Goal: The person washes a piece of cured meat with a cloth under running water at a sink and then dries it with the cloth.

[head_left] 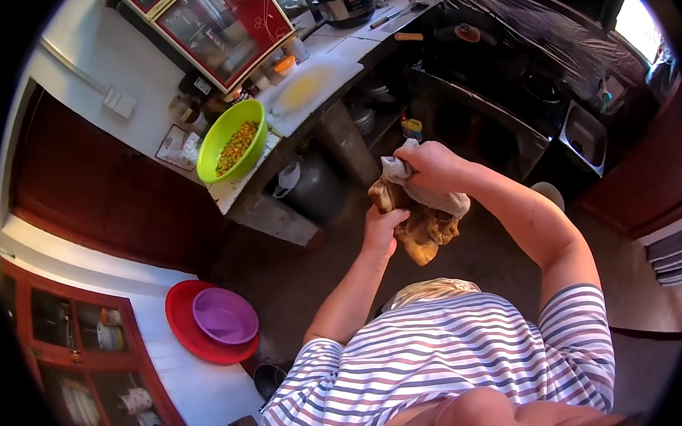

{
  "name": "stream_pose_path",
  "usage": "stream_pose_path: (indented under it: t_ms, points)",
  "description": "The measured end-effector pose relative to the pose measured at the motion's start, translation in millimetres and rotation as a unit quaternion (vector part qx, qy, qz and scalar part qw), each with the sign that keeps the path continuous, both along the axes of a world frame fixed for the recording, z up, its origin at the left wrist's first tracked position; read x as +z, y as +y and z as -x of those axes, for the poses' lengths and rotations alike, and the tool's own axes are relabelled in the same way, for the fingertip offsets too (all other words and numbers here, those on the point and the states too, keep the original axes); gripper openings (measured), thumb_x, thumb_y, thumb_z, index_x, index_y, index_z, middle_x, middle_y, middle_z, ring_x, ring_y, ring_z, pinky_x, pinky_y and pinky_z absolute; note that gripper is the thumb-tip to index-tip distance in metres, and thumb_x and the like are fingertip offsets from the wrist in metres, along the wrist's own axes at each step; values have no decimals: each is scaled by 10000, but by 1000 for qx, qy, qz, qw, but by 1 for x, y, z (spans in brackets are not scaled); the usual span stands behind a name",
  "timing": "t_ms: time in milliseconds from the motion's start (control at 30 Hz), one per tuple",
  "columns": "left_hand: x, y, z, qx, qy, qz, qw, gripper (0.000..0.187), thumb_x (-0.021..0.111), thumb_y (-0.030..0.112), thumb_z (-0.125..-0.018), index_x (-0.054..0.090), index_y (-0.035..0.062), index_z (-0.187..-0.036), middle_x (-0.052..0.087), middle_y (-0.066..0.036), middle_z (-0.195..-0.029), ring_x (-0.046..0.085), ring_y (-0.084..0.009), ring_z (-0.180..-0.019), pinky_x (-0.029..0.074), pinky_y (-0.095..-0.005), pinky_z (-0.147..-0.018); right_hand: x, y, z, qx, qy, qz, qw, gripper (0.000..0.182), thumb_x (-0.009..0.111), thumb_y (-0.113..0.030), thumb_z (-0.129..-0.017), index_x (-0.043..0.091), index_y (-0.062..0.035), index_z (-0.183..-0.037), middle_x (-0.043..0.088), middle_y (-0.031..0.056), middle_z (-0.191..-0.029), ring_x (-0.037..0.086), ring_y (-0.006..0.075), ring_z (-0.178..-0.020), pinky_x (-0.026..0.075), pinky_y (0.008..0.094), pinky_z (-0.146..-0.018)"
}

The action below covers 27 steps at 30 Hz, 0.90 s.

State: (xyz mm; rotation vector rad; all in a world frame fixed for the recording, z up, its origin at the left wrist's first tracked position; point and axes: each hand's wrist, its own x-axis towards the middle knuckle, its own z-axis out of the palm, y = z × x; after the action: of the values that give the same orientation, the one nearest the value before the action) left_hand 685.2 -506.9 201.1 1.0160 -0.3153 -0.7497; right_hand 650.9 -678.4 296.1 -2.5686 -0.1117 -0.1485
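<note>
In front of my striped shirt I hold crumpled cloths up over the floor. My left hand (380,230) is closed on the edge of a yellowish-brown cloth (422,238), its thumb pressed on top. The lower part of that cloth hangs down in folds. Above it, my right hand (434,168) grips a greyish-white cloth (445,201), which droops along the brown one. The two cloths touch each other; whether they are joined cannot be made out.
A green basin (256,148) of yellow-orange bits stands on the counter's corner (306,100). Below is a dark rounded container (317,190). A stove (487,69) and a sink (583,135) lie to the right. Purple (225,315) and red (180,326) basins sit at left.
</note>
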Motion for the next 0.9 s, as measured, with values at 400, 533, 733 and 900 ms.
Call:
stream_pose_path:
  t_ms: [400, 533, 733, 900]
  points:
    - [-26, 9, -19, 67, 178, 100, 977, 450, 585, 216, -843, 441, 23, -1223, 505, -81, -1208, 473, -223, -1125, 371, -358, -972, 34, -41, 13, -195, -154, -200, 948, 413, 653, -258, -740, 511, -7, -1036, 599, 131, -842, 582, 180, -750, 467, 314, -646]
    - [-22, 0, -14, 56, 144, 97, 983, 512, 542, 359, -871, 406, 65, -1268, 459, -56, -1269, 428, -220, -1171, 343, -373, -986, -10, 3, -13, -126, -195, -207, 950, 383, 618, -209, -752, 480, -25, -1057, 589, 156, -833, 562, 243, -733, 465, 344, -660]
    - [-24, -1, -5, 95, 110, 60, 988, 510, 467, 448, -889, 420, 97, -1256, 482, -42, -1241, 460, -174, -1137, 375, -323, -952, -61, 75, 13, -112, -117, -103, 981, 192, 511, -92, -754, 481, -46, -938, 570, 193, -842, 548, 393, -813, 434, 467, -696]
    - [-19, 7, -13, 67, 113, 76, 988, 546, 493, 441, -876, 406, 70, -1267, 483, -75, -1241, 477, -208, -1117, 379, -351, -950, -30, 72, 28, -24, 94, -58, 994, 215, 493, -207, -777, 556, -36, -891, 612, 199, -819, 581, 392, -790, 453, 462, -691]
